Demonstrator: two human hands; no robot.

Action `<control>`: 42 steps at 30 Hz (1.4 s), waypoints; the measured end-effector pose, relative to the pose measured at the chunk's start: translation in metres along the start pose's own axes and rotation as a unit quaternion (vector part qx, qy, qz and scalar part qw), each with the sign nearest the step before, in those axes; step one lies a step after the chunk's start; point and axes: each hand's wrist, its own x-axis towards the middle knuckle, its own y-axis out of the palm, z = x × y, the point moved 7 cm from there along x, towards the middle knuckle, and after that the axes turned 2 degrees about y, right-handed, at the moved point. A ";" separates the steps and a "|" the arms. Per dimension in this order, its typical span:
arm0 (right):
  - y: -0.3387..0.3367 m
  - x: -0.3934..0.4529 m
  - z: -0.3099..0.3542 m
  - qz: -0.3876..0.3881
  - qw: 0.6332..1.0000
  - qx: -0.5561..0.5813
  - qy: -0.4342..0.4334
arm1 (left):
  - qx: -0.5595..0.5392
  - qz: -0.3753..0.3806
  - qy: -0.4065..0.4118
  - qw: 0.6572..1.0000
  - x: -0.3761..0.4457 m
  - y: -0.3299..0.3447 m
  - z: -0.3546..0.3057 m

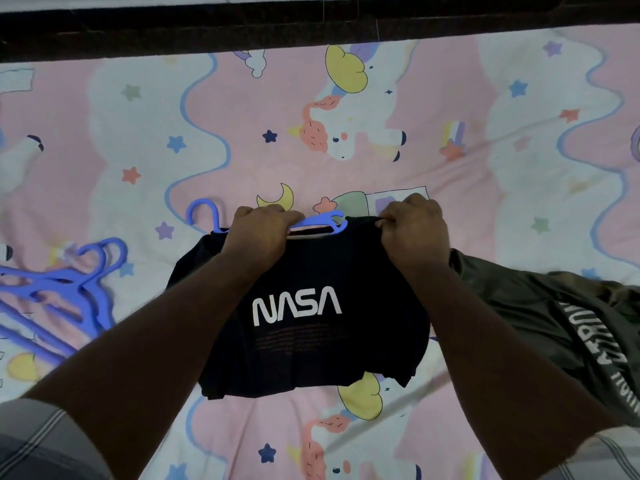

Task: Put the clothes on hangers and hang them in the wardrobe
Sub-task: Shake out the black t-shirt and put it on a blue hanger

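L hand [258, 232] grips hanger [320, 221] | R hand [414, 233] grips tee [311, 323] collar

A home bedroom, by the look of it. A bedsheet [450, 98] with unicorns, stars and moons in pink and white fills nearly the whole view, with clothes [311, 323] and blue plastic hangers [69, 282] lying on it. The dark band [311, 26] along the top may be a bed frame or headboard; it is too dim to tell.
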 end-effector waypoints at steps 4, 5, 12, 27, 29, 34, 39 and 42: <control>-0.018 -0.001 -0.013 -0.043 0.998 0.053 0.006 | 0.028 0.018 0.014 0.999 -0.006 0.001 -0.011; -0.018 -0.001 -0.014 -0.044 0.997 0.060 0.007 | 0.036 0.020 0.022 0.999 -0.007 0.001 -0.014; 0.000 0.001 0.001 0.078 0.996 0.034 -0.027 | -0.027 -0.014 0.032 0.999 -0.019 0.006 -0.021; 0.027 0.014 0.036 0.138 0.988 -0.067 -0.008 | -0.133 -0.018 -0.287 0.948 -0.037 0.005 0.114; 0.033 0.017 0.030 0.168 0.982 -0.082 0.015 | -0.125 -0.007 -0.292 0.948 -0.027 0.010 0.120; 0.046 0.013 0.029 0.213 0.977 -0.009 0.017 | -0.154 -0.050 -0.227 0.960 -0.003 0.000 0.114; 0.045 0.010 0.036 0.186 0.982 0.040 0.017 | -0.188 -0.093 -0.179 0.961 0.018 -0.029 0.074; 0.038 0.009 0.040 0.158 0.980 0.116 0.025 | -0.213 -0.114 -0.173 0.955 0.029 -0.047 0.054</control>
